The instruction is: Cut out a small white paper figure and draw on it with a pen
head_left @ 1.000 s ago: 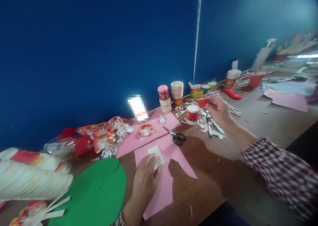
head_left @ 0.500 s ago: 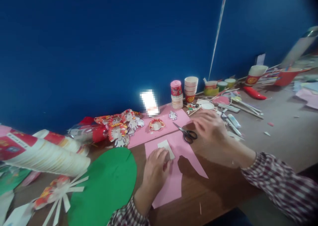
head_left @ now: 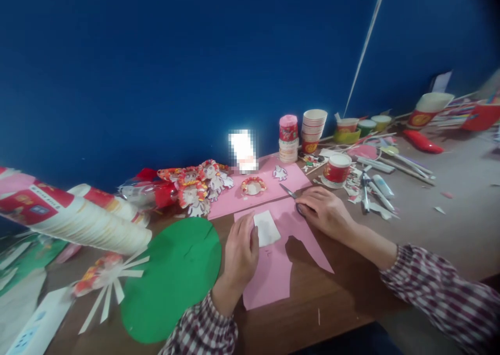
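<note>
On the pink paper [head_left: 267, 282] lies a small white piece of paper [head_left: 267, 229]. My left hand [head_left: 241, 248] has its fingers and thumb closed at the left edge of that white piece. A pair of scissors [head_left: 288, 191] rests with its blades pointing to the upper left. My right hand [head_left: 330, 213] is closed around the scissors' dark handles, which it mostly hides. Behind them, a ring-shaped red and yellow craft piece [head_left: 253, 187] and a small white paper cutout [head_left: 279, 173] lie on a second pink sheet [head_left: 230, 205].
A green paper shape [head_left: 172, 282] lies left of my left hand. Stacked paper cups [head_left: 97, 225] lean at the far left, beside a strip-fringed craft piece [head_left: 105, 279]. Along the blue wall stand more cup stacks [head_left: 314, 128], a red-and-white cup [head_left: 337, 170] and several markers [head_left: 365, 192].
My right hand has come down onto the scissors and taken their handles. My left hand has shifted left, showing more of the white piece. The view has turned slightly.
</note>
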A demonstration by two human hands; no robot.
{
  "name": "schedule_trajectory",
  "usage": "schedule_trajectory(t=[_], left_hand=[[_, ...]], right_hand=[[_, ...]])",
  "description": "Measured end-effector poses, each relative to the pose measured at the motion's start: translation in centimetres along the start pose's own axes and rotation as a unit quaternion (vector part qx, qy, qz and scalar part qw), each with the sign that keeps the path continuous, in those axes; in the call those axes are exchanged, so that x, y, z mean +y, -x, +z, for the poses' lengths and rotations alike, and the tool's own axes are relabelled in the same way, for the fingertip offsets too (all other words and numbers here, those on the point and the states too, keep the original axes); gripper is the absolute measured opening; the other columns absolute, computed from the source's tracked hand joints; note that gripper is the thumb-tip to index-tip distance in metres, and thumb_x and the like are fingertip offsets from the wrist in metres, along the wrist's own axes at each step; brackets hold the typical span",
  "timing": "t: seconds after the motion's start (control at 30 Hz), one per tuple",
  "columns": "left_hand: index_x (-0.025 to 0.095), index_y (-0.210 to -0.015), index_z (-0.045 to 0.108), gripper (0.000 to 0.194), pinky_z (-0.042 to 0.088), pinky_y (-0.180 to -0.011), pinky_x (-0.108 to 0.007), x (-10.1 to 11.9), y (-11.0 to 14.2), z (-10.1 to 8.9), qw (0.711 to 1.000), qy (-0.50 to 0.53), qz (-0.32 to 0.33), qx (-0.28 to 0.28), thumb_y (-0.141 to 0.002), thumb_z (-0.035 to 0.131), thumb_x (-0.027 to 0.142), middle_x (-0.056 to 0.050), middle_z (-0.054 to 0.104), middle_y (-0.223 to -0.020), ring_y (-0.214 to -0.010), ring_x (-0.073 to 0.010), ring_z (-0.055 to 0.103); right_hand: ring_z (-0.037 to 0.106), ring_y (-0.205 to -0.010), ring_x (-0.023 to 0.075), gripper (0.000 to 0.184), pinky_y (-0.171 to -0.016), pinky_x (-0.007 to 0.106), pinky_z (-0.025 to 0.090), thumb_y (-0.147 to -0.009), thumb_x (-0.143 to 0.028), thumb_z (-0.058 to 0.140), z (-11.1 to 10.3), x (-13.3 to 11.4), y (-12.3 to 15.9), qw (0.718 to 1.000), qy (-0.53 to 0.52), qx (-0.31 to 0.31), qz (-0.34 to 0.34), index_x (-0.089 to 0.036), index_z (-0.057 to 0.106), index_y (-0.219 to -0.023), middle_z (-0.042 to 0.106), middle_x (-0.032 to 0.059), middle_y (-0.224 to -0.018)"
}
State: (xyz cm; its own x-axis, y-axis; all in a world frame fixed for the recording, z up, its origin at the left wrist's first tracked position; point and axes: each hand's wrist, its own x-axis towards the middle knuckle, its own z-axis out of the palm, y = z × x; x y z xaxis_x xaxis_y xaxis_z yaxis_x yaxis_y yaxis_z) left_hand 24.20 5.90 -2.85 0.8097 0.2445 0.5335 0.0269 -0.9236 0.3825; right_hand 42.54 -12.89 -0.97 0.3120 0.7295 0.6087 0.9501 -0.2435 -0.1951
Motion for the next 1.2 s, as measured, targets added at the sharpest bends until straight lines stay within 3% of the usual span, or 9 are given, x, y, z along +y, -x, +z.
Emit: schedule_trajectory(t=[0.3,0.5,0.63,1.2], left_hand=[[0.016,-0.129,0.043,0.035,0.045,-0.098,-0.042,0.0,0.3,0.3,0.999,-0.027,-0.025,-0.025,-0.094,0.039,0.018,-0.012,0.057,-0.123,-0.116,-0.0233,0.051],[0.016,-0.128,0.043,0.035,0.046,-0.096,-0.045,0.1,0.6,0.7,0.994,-0.057,-0.061,-0.068,-0.094,0.039,0.021,-0.013,0.057,-0.121,-0.114,-0.0245,0.053],[0.014,-0.132,0.038,0.038,0.044,-0.1,-0.046,0.0,1.0,1.1,0.995,-0.046,-0.053,-0.069,-0.094,0.038,0.022,-0.015,0.052,-0.129,-0.121,-0.0251,0.049],[0.022,-0.117,0.057,0.031,0.047,-0.096,-0.047,0.8,0.9,0.8,0.987,-0.104,-0.018,-0.12,-0.087,0.05,0.016,-0.009,0.057,-0.124,-0.116,-0.0265,0.052]], right_hand=[[0.059,-0.091,0.021,0.019,-0.085,0.037,0.049,-0.091,-0.019,0.047,0.3,-2.1,0.0,0.996,-0.04,-0.039,-0.075,-0.015,0.065,-0.096,0.069,0.0076,-0.09],[0.049,-0.121,0.0255,0.029,-0.095,0.042,0.044,-0.09,-0.02,0.049,1.2,-4.4,-0.4,0.974,-0.047,-0.167,-0.145,-0.018,0.06,-0.116,0.061,0.0098,-0.121],[0.051,-0.119,0.0263,0.031,-0.093,0.044,0.043,-0.088,-0.017,0.05,2.4,-5.3,-0.9,0.956,-0.032,-0.235,-0.17,-0.02,0.06,-0.118,0.06,0.0103,-0.123],[0.056,-0.108,0.0201,0.026,-0.091,0.037,0.04,-0.09,-0.019,0.05,3.2,-4.7,-0.5,0.962,-0.071,-0.237,-0.117,-0.021,0.06,-0.114,0.062,0.0073,-0.118]])
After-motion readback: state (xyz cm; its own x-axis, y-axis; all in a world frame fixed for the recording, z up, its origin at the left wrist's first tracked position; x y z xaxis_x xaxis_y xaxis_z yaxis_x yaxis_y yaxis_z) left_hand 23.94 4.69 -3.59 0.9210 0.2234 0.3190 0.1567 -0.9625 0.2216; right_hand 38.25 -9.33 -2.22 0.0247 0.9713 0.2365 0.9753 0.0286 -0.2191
